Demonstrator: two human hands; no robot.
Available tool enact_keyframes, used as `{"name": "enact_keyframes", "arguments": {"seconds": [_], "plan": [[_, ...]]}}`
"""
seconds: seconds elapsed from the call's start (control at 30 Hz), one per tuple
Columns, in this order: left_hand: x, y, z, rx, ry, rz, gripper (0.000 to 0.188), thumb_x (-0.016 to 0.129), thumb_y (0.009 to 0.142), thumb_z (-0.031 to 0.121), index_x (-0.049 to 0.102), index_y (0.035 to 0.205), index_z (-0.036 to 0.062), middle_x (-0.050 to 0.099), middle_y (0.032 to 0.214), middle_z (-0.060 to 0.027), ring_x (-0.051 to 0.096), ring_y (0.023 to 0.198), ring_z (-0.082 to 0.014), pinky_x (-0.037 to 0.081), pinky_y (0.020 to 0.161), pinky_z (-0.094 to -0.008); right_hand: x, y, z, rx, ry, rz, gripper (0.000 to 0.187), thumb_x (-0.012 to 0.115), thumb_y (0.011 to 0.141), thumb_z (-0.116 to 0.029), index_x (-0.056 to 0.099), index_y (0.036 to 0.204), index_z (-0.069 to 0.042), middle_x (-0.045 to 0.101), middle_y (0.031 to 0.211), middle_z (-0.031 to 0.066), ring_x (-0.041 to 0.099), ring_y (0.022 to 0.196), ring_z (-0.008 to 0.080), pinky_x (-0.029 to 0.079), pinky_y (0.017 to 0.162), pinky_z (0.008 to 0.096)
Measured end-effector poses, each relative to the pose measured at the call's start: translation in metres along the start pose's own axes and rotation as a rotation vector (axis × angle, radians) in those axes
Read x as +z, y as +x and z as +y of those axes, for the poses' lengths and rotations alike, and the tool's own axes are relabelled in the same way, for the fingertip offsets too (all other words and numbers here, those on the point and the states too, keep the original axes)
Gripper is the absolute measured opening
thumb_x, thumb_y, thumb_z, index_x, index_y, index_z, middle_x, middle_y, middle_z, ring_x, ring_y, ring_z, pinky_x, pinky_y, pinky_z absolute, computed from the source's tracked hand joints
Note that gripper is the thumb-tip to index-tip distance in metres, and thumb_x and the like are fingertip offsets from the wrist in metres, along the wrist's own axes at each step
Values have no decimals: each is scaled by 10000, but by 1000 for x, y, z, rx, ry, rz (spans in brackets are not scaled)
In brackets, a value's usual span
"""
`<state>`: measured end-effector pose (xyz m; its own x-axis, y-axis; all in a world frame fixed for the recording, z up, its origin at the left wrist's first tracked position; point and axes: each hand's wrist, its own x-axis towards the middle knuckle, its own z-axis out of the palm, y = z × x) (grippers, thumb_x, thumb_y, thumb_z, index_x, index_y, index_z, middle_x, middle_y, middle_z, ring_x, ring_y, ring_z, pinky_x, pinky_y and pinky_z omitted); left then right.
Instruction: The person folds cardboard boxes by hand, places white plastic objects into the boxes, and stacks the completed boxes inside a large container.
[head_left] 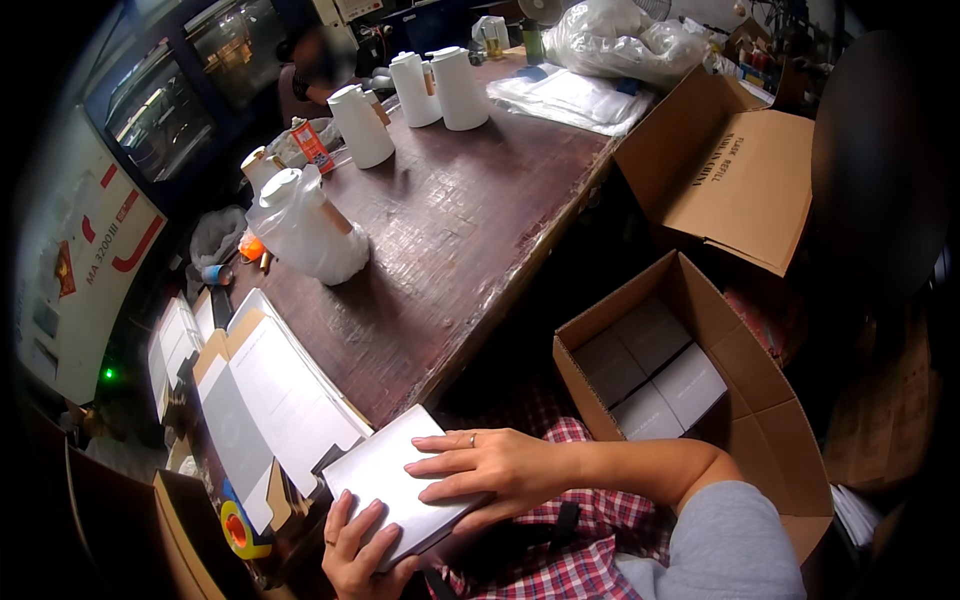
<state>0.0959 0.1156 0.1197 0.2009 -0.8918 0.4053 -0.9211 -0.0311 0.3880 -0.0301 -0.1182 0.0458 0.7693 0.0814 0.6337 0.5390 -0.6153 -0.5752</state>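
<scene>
A white cardboard box [385, 465] is tilted in front of me over my lap, at the table's near corner. My left hand [365, 548] is closed on its lower left edge, fingers bent over the top face. Across the right part of that face lies my right hand [490, 470], its fingers stretched out and apart, a ring on one of them. The underside of the box is hidden. Just beyond it, flat white and grey cardboard sheets [285, 385] lie stacked, with a black clip-like piece at their near end.
On the brown table [440, 230] stand white jugs [361, 127], one jug wrapped in plastic [310, 230]. An open carton [765, 410] at my right holds several white boxes [687, 388]. Yellow tape [238, 530] lies left. Another person [305, 75] sits beyond the table.
</scene>
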Motion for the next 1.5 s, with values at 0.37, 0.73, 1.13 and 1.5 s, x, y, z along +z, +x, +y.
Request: {"name": "enact_keyframes", "arguments": {"seconds": [0.37,0.73,1.13,1.5], "plan": [[9,-23,-6,-185,-277,86,380,421,961,226,690,1003,-39,651,1157,-181,453,1283,-401,319,1085,-488,23,-11,-2,-59,57,66,518,771,798,-301,604,1275,-185,455,1445,141,363,1383,385,314,1080,580],[43,-48,-2,-83,-293,158,388,511,871,237,542,1170,-9,444,1383,-303,331,1357,-471,233,1116,-585,31,-40,0,-102,171,176,423,727,856,-227,632,1265,-175,482,1438,121,337,1401,365,258,1105,609],[52,38,-20,-378,-493,229,521,535,846,268,471,1289,0,440,1397,-260,451,1247,-341,363,1028,-433,23,-57,-4,-45,390,331,235,712,864,-269,704,1049,-123,599,1258,117,468,1263,342,190,1122,588],[67,41,-42,-555,-548,146,470,525,856,255,499,1254,6,510,1335,-234,524,1139,-288,420,947,-374,12,-65,19,352,599,378,774,682,856,-257,284,1470,-4,201,1560,231,133,1467,392,158,1166,509]]}}
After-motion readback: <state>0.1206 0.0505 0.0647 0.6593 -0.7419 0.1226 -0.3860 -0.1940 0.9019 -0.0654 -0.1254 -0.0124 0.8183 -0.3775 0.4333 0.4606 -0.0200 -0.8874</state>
